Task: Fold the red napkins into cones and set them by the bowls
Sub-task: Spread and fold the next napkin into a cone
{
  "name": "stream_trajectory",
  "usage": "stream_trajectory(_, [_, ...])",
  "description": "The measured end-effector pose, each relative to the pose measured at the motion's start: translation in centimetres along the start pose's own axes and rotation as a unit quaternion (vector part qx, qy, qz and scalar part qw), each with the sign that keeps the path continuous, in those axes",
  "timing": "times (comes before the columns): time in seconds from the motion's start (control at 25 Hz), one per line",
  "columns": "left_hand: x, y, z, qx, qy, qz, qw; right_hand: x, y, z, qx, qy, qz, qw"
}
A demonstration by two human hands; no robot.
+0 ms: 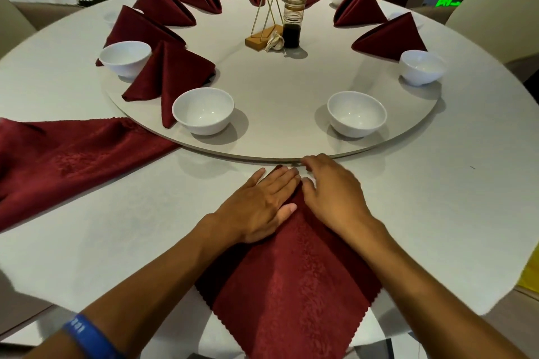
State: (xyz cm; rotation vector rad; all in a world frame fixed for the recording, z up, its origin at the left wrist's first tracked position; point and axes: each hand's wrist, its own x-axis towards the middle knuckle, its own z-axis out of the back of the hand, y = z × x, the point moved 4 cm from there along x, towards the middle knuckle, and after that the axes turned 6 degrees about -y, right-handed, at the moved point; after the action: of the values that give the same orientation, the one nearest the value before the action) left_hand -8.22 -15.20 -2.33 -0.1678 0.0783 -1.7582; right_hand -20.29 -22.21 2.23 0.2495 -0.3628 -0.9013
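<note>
Napkin (291,280) flat on the desk (437,213), just short of the turntable's (277,90) near rim, tip pointing toward it, pinked lower edge hanging off the desk's near side. Left hand (259,204) spread palm-down on the left slope near the tip, fingers straight, pressing a fold. Right hand (332,192) alongside on the right slope, fingers loosely bent over the cloth, gripping nothing plainly visible. Probably both pinning the layers so the crease sets before rolling into a cone. Left of the turntable, more unfolded red cloth (67,160) waiting. On the turntable, finished cones (169,73) beside white bowls (203,111); two right-hand bowls nearest the rim without one as yet. At its centre, a bottle (292,26) and wire stand (264,20).
</note>
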Motion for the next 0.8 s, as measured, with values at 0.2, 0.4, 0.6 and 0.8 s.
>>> stream_trajectory(0.2, [-0.2, 0.5, -0.8, 0.001, 0.003, -0.011, 1.0, -8.2, -3.6, -1.6, -0.095, 0.158, 0.019, 0.983])
stream_trajectory(0.4, [-0.2, 0.0, 0.3, -0.03, 0.004, -0.002, 1.0, -12.8, -9.2, 2.2, -0.147, 0.141, -0.047, 0.978])
stream_trajectory(0.6, [-5.0, 0.9, 3.4, -0.047, -0.166, 0.169, 0.97, -5.8, -3.5, 1.8, -0.001, 0.004, -0.019, 1.0])
stream_trajectory(0.8, [-6.4, 2.3, 4.0, -0.29, -0.076, 0.287, 0.91, -2.8, -2.4, 0.2, 0.137, 0.082, -0.112, 0.981])
